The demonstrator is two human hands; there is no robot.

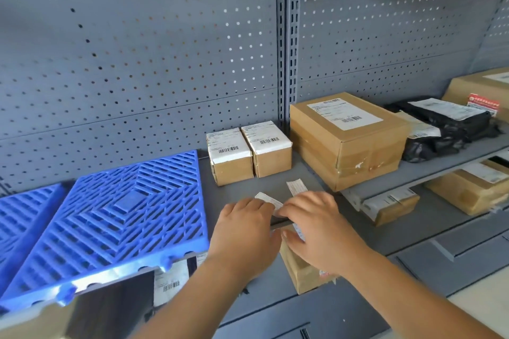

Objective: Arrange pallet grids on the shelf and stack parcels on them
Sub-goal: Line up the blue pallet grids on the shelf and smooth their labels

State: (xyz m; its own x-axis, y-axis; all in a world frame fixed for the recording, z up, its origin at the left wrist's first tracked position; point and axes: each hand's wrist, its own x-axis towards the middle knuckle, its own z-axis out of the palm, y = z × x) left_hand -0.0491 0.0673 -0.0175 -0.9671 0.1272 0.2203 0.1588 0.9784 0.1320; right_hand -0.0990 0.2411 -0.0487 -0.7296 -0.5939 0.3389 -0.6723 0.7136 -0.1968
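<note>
Two blue pallet grids lie on the grey shelf (248,187), the larger one (124,214) beside a second at the far left (24,214). To their right stand two small labelled boxes (230,156) (268,148) and a bigger cardboard parcel (344,140). My left hand (242,231) and my right hand (316,228) meet at the shelf's front edge. Their curled fingers pinch white paper label strips (268,201) lying on the shelf. How the strips continue under my right hand is hidden.
A black bagged parcel (446,129) and another carton (482,85) sit further right. Below, the lower shelf holds a small brown box (300,269) under my right hand and several more parcels (391,206). Perforated back panels and an upright post (286,35) close the rear.
</note>
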